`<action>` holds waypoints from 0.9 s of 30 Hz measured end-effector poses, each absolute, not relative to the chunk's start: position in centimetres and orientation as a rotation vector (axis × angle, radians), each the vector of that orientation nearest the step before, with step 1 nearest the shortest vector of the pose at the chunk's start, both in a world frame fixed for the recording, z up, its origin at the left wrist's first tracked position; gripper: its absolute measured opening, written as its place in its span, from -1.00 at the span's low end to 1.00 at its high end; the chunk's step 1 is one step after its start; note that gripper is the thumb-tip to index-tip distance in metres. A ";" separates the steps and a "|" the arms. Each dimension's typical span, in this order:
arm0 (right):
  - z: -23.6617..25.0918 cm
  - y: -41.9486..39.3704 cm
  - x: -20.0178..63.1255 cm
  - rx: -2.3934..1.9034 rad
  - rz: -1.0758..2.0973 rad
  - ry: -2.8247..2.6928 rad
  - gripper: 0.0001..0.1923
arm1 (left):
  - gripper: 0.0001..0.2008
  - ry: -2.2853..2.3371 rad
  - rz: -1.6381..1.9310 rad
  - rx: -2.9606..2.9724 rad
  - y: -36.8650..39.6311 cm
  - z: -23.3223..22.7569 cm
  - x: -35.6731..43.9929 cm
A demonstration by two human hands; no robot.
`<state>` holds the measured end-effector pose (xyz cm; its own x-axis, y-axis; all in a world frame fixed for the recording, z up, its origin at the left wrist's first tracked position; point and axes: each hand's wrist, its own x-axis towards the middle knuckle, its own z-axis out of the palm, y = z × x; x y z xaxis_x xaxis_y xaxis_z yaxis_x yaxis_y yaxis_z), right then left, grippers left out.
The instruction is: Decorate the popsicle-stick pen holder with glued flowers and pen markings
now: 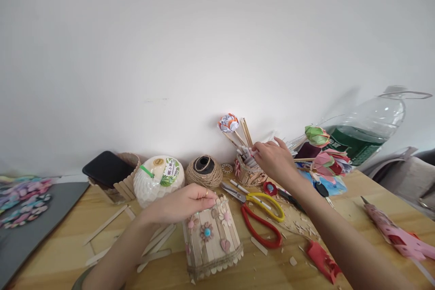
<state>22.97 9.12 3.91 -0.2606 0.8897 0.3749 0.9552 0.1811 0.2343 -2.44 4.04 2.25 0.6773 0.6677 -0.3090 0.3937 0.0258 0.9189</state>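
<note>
My left hand [190, 201] grips the top edge of a pen holder made of craft sticks [217, 247], which stands tilted over the table. Felt-like flowers, a pink heart and twine bands decorate its side. My right hand [276, 163] is at a second decorated holder [251, 176] by the wall, thumb and bent fingers pinching a white marker pen [250, 159] among several others. That holder also carries thin wooden sticks [246, 131] and a folded paper flower [228, 123]. Part of the right fingertips is hidden behind the hand.
Red-and-yellow-handled scissors [261, 213] lie between my arms. A twine roll [204, 172], a wrapped coconut [159, 176] and a stick box with a phone [108, 168] line the wall. Pink glue gun [397, 231], large bottle [370, 122] and paper flowers [329, 161] are right; loose sticks [159, 244] left.
</note>
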 end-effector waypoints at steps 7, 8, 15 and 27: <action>4.1 8.9 22.8 -1.853 -0.609 -2.306 -0.76 | -0.64 0.888 0.249 1.595 4.0 2.5 -2.5; 4.1 8.9 22.8 -1.857 -0.605 -2.307 -0.75 | -0.63 0.884 0.248 1.597 4.0 2.6 -2.5; 3.7 9.5 24.0 -1.911 -0.592 -2.302 -0.77 | -0.62 0.901 0.238 1.603 3.8 2.8 -2.4; 3.8 9.3 22.9 -1.684 -0.640 -2.485 -0.67 | -0.64 0.869 0.250 1.603 3.6 2.7 -2.3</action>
